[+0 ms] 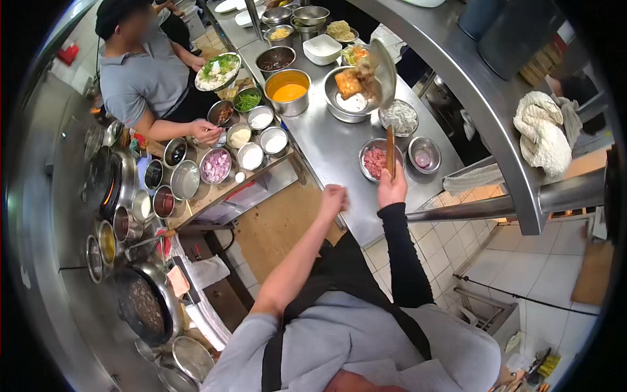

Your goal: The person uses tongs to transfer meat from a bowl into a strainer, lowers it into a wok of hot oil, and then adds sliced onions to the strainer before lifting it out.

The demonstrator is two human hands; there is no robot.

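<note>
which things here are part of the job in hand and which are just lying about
In use:
- wooden-handled pan, held tilted by the right hand
- orange-brown food
- steel bowl below it

Seemingly just lying about:
- white cloth
- stacked white bowls
- chopped purple onion

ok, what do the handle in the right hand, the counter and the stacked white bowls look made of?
Handle: probably wood, going by the warm brown colour.
Counter: likely stainless steel, satin finish; grey with soft, smeared highlights.
White bowls: smooth, fairly glossy; ceramic or melamine, can't tell which.
</note>
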